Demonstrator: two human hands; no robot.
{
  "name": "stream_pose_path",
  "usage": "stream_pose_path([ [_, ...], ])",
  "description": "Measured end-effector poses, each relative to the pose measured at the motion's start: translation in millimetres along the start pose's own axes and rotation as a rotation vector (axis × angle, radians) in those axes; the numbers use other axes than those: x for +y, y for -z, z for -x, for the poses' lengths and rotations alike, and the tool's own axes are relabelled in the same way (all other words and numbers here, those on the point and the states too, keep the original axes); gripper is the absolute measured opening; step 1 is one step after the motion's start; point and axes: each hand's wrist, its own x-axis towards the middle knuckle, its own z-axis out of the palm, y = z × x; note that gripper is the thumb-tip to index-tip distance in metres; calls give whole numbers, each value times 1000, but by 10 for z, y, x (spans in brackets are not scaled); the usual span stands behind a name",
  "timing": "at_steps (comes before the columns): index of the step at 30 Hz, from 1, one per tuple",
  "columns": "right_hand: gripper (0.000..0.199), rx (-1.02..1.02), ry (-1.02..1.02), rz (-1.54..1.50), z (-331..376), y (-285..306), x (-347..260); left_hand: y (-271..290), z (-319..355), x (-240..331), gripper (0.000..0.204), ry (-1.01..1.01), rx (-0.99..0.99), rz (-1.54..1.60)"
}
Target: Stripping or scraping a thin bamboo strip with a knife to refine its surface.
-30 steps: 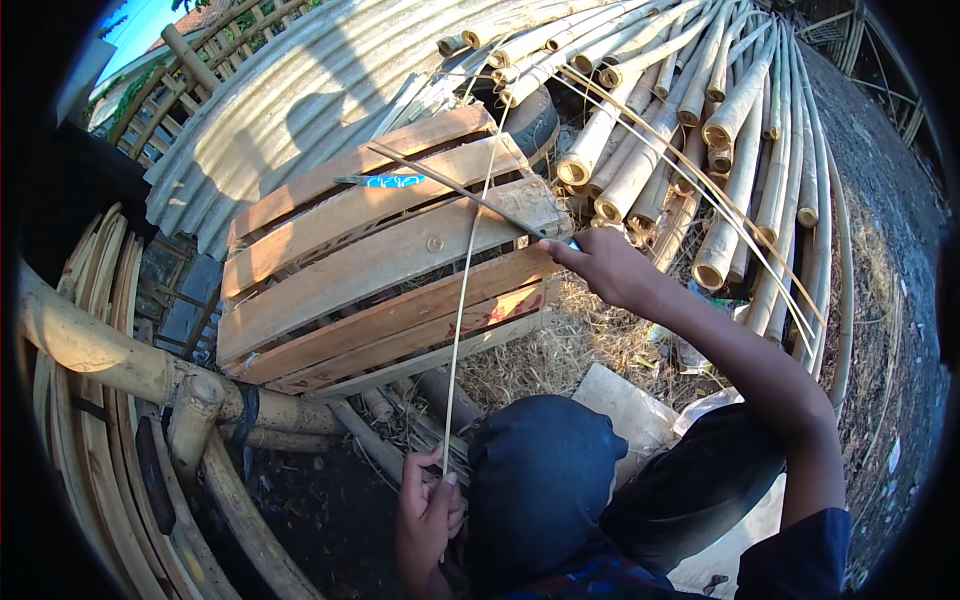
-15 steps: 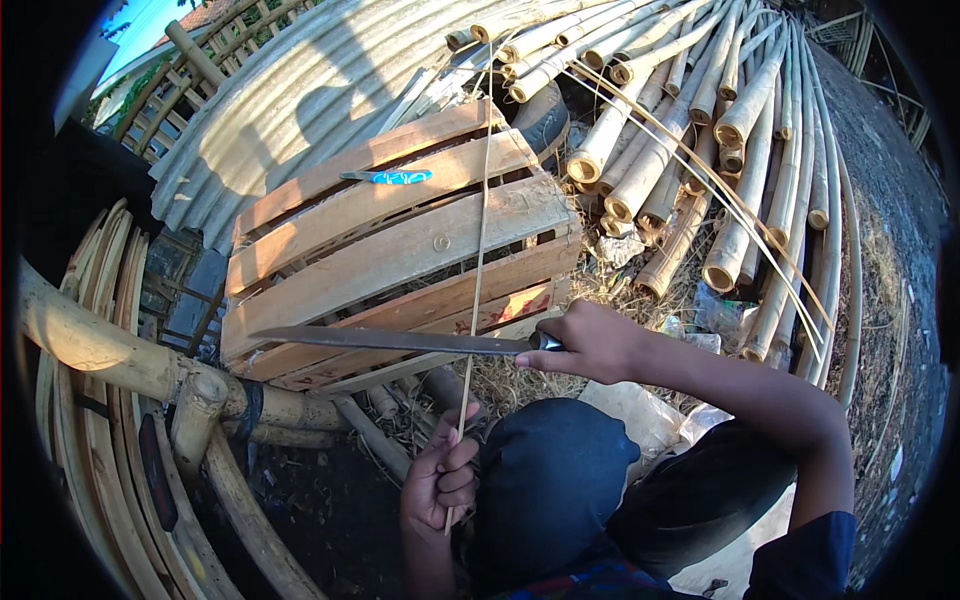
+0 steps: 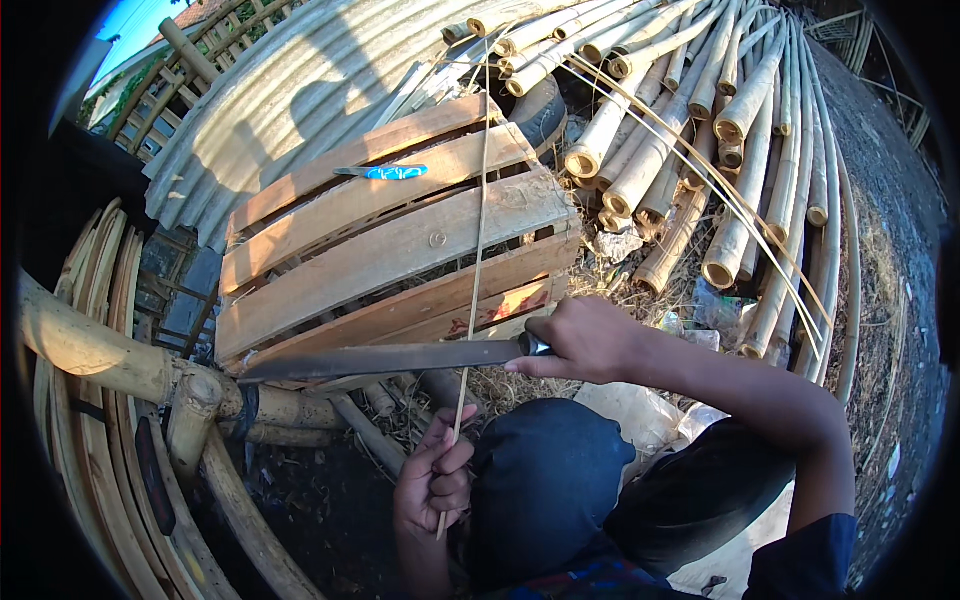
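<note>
My left hand (image 3: pixel 437 482) is closed around the lower end of a long thin bamboo strip (image 3: pixel 482 215). The strip rises from my fist, steeply upright in the picture, across a slatted wooden crate (image 3: pixel 390 255). My right hand (image 3: pixel 575 340) grips the dark handle of a machete (image 3: pixel 400 358). Its long grey blade reaches left and crosses the strip a little above my left hand; whether the edge touches the strip I cannot tell. A small knife with a blue patterned handle (image 3: pixel 395 172) lies on the crate's upper slats.
Cut bamboo poles (image 3: pixel 650 180) are heaped at the far right, with two thin strips (image 3: pixel 745 205) lying across them. A thick bamboo rail (image 3: pixel 90 340) and split bamboo lengths (image 3: pixel 110 440) stand at the left. Corrugated sheeting (image 3: pixel 260 130) lies behind the crate; my bent knee (image 3: pixel 550 490) is in front.
The machete's tip has swung lower, and more of the blade's flat face shows. My right hand has shifted slightly down and left. My left hand still holds the strip, almost unmoved.
</note>
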Motion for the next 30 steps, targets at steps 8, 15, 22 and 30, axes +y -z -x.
stream_pose_path([
  [8, 70, -41, -112, -35, -168, 90, 8, 67, 11, -73, 44, -13, -80, 327],
  [15, 69, -63, 24, 107, -63, 44, -69, 38, 188, -93, 45, -29, -39, 241],
  [22, 70, 1, -42, 87, -66, -20, -154, 40, 136, -42, 46, 2, -76, 363],
  [30, 63, 61, -59, 3, -139, 30, -18, 30, 236, -178, 45, -34, -43, 323],
])
